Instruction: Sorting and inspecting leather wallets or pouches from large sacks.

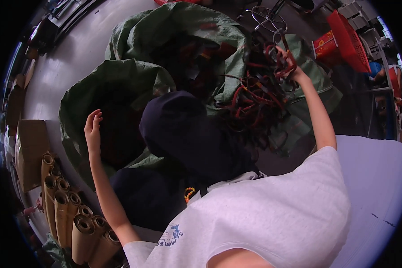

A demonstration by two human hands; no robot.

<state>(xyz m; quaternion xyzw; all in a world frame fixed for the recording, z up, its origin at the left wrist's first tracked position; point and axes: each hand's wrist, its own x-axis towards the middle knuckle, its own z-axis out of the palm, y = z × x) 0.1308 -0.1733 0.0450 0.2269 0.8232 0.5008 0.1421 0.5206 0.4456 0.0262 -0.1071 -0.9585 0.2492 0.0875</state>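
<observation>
My right hand [292,67] is raised at the right, its fingers closed on a bunch of dark red and black straps [279,62]. Below it spreads a tangled heap of the same red and black straps [250,100]; their exact kind is hard to make out. My left hand [93,127] holds nothing, its fingers loosely apart beside the rim of a green woven sack [76,94]. The inside of that sack is mostly dark. A larger green sack [129,33] stands behind it, open at the top, with dark and red things inside.
Rolls of brown material [69,201] stand at the lower left near a cardboard box [32,149]. A red plastic basket [347,40] is at the far right, a metal stool base [269,18] at the back. A pale tabletop [373,187] lies behind my right arm.
</observation>
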